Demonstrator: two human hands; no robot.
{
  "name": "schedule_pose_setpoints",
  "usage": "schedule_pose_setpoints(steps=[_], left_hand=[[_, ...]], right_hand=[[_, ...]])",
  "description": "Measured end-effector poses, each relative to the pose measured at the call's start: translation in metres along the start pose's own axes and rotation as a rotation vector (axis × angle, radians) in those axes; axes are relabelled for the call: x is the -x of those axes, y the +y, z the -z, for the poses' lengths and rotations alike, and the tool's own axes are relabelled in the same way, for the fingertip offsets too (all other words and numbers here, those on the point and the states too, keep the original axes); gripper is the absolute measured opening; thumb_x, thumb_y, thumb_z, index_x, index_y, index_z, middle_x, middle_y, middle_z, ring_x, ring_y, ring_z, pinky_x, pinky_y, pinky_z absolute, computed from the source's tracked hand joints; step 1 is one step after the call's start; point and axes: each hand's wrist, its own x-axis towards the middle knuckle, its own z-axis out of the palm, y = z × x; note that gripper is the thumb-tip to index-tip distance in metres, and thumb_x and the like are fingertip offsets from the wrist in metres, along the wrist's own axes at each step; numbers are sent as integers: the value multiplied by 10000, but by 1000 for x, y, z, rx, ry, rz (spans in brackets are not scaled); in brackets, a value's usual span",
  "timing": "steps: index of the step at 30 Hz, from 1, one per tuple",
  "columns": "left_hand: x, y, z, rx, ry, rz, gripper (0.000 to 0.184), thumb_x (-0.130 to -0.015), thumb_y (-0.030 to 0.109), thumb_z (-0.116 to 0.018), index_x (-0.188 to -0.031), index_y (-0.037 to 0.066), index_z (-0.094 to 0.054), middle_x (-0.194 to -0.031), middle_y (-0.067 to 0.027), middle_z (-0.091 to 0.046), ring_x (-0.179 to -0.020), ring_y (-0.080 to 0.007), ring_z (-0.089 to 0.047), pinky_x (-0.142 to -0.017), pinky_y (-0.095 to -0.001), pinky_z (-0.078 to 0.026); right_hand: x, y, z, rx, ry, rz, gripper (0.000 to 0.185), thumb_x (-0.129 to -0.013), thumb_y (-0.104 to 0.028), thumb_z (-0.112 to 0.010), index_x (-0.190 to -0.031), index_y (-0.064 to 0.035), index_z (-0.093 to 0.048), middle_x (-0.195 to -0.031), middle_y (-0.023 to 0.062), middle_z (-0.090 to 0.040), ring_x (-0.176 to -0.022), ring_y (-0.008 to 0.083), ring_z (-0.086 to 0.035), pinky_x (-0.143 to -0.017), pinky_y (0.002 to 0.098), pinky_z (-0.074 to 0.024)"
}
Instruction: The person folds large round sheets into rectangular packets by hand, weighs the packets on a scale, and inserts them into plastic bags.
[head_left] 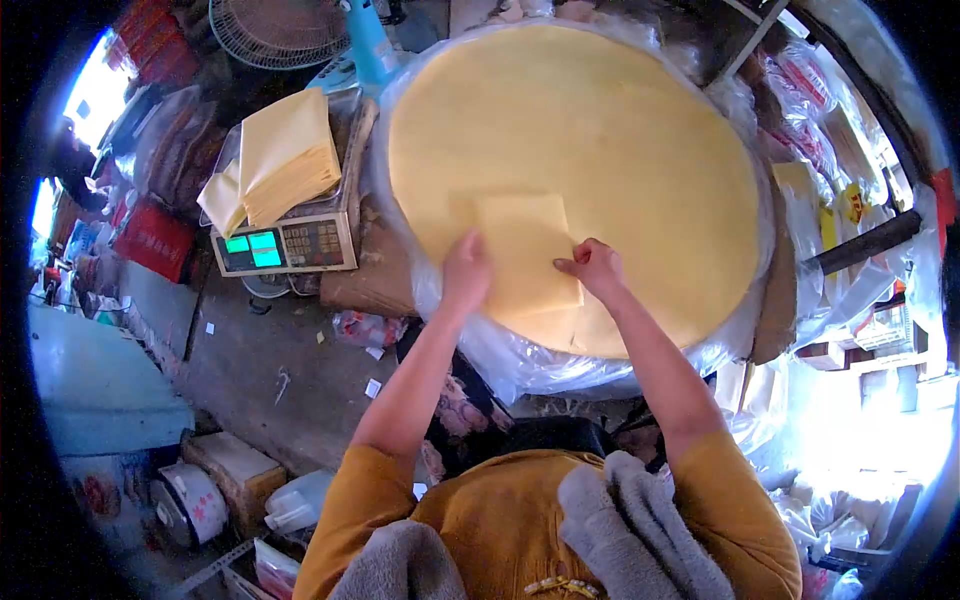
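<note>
A wide round stack of thin, pale yellow sheets (640, 130) lies on clear plastic in front of me. On its near half rests a yellow sheet folded into a rectangle (525, 235). My left hand (468, 268) is at the folded sheet's left edge; its fingers are smeared by motion. At the right edge, my right hand (595, 265) is closed, fingers curled and thumb over the sheet's margin. A pile of similar folded sheets (290, 155) sits on a digital scale (318, 245) to the left, its display lit green.
A fan (280, 30) with a blue stand (368, 45) is behind the scale. Clear plastic wrap (520, 365) hangs over the stack's near edge. Cardboard (368, 275) lies beside the scale. Bags crowd the right side; a box (232, 470) and a round pot (190, 505) stand lower left.
</note>
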Motion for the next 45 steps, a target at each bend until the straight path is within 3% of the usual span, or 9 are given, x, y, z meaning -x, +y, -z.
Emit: schedule_pose_setpoints(steps=[7, 12, 17, 21, 26, 31, 37, 40, 45], left_hand=[[13, -1, -34, 252, 9, 79, 603, -688, -12, -651, -1243, 8, -413, -1048, -104, -605, -953, -214, -583, -855, -310, -451], [22, 18, -24, 642, -175, 347, 619, -673, -49, -667, -1232, 32, -415, -1121, -84, -565, -984, -214, -562, -867, -316, -447], [31, 48, 23, 823, -94, 93, 608, -731, 0, -637, -1277, 21, -370, -1090, -87, -558, -952, -198, -562, -832, -312, -457], [28, 62, 95, 716, -109, 151, 594, -758, 7, -602, -1296, 10, -352, -1034, -79, -560, -917, -177, -554, -814, -296, -457], [-8, 28, 266, 44, 1000, -428, 259, -819, 78, -586, -1064, 39, -514, -969, -40, -520, -878, -146, -508, -755, -268, -452], [-70, -42, 366, -60, 1058, 411, 728, -691, 341, -727, -1211, -28, -377, -1137, -167, -503, -1003, -250, -525, -802, -339, -456], [-90, -61, 393, 350, 807, 366, 390, -657, 113, -695, -983, -32, -538, -879, -126, -596, -737, -234, -620, -579, -327, -548], [-80, -47, 409, 392, 867, 283, 242, -681, 40, -627, -906, -14, -556, -816, -104, -598, -717, -216, -615, -550, -321, -540], [-67, -14, 442, 376, 966, -127, 200, -763, 40, -633, -944, -25, -577, -814, -58, -631, -688, -115, -585, -610, -240, -482]], right_hand=[[-20, 33, -29, -74, 45, -72, 359, -681, -384, -721, -653, -54, -580, -666, 85, -589, -670, 186, -566, -617, 324, -450], [8, 5, -3, -512, 25, -147, 368, -765, -309, -686, -942, -5, -578, -826, 67, -608, -779, 142, -555, -697, 292, -458], [24, -56, 6, -727, -62, -133, 521, -788, -109, -652, -1232, 54, -434, -1029, 111, -588, -940, 163, -561, -838, 268, -440], [6, -127, 34, -752, -100, 274, 484, -782, 4, -601, -1234, 52, -434, -1105, 110, -573, -995, 164, -556, -858, 267, -440], [-28, -246, 84, -637, -50, 592, 468, -779, 34, -584, -1227, 42, -447, -1081, 97, -594, -982, 153, -566, -847, 268, -457], [-81, -347, 52, -1008, -275, 710, 430, -789, -11, -611, -1198, 15, -484, -1046, 95, -609, -902, 159, -589, -803, 274, -478], [-172, -383, -98, -1205, -679, 492, 367, -764, -68, -613, -1116, 11, -545, -1002, 97, -622, -819, 175, -602, -743, 305, -488], [-158, -392, -101, -253, -324, 508, 368, -778, -157, -591, -1113, -9, -556, -1012, 147, -624, -848, 237, -619, -762, 351, -485], [-156, -381, -64, -27, 176, 815, 466, -801, -336, -543, -1120, 3, -555, -1102, 210, -578, -1029, 318, -560, -885, 383, -430]])
